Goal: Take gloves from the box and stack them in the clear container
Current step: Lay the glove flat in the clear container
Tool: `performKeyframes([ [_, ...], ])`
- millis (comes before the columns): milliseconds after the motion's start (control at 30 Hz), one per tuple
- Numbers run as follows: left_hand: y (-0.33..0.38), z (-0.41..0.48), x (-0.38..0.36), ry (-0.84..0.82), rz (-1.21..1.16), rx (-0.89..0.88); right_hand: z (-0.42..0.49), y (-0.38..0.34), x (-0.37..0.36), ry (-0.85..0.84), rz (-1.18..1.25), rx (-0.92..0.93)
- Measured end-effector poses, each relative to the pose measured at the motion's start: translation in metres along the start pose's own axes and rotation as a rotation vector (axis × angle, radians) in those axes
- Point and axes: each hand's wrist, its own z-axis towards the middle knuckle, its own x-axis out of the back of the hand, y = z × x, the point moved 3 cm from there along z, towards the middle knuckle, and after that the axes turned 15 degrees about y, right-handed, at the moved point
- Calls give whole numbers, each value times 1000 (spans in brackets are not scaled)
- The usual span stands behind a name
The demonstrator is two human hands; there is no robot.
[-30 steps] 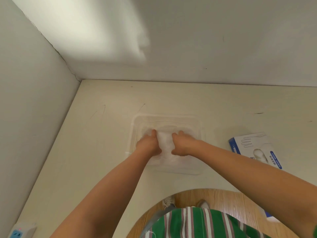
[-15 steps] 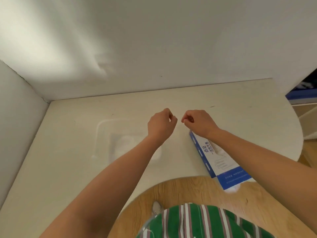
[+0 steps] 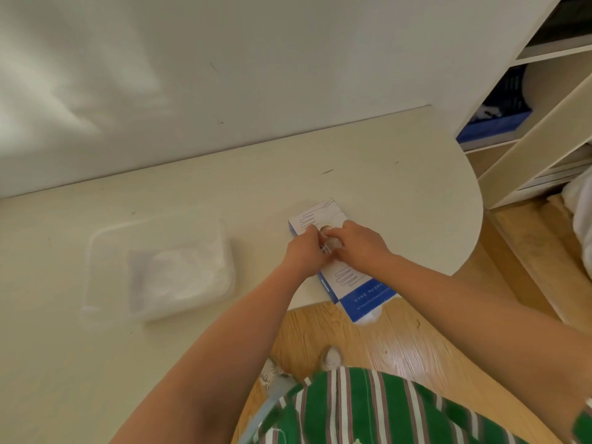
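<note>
On the cream tabletop (image 3: 224, 193), the clear container (image 3: 96, 251) sits at the left with a pile of white gloves (image 3: 174, 277) inside, well apart from both hands. To its right, the left hand (image 3: 304, 251) and right hand (image 3: 360, 243) meet over the opening of the blue-and-white glove box (image 3: 352, 280), whose near end overhangs the tabletop edge. Both grips are curled nearly closed, fingertips pinching translucent glove material (image 3: 330, 243) at the box's slot.

Both arms reach forward, left hand (image 3: 304, 253) and right hand (image 3: 360, 243) touching, fingers curled.
</note>
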Motion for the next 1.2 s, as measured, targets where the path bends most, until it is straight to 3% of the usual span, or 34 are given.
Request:
performKeyframes([
  [167, 2, 1, -5, 3, 71, 37, 6, -1, 2, 122, 20, -12],
  [400, 4, 3, -8, 2, 110, 58, 9, 9, 4, 64, 110, 35],
  [500, 5, 3, -8, 6, 110, 68, 6, 5, 2, 5, 2, 80],
  [667, 5, 3, -8, 14, 103, 92, 6, 3, -2, 106, -25, 83],
  [800, 5, 2, -9, 18, 123, 79, 12, 11, 2, 167, 217, -13],
  [1000, 7, 5, -10, 2, 161, 86, 11, 18, 29, 202, 698, -4],
  [1133, 7, 6, -11, -6, 157, 102, 10, 18, 53, 317, 1045, -136],
  [1200, 7, 6, -11, -6, 157, 105, 12, 22, 57, 276, 1074, -239],
])
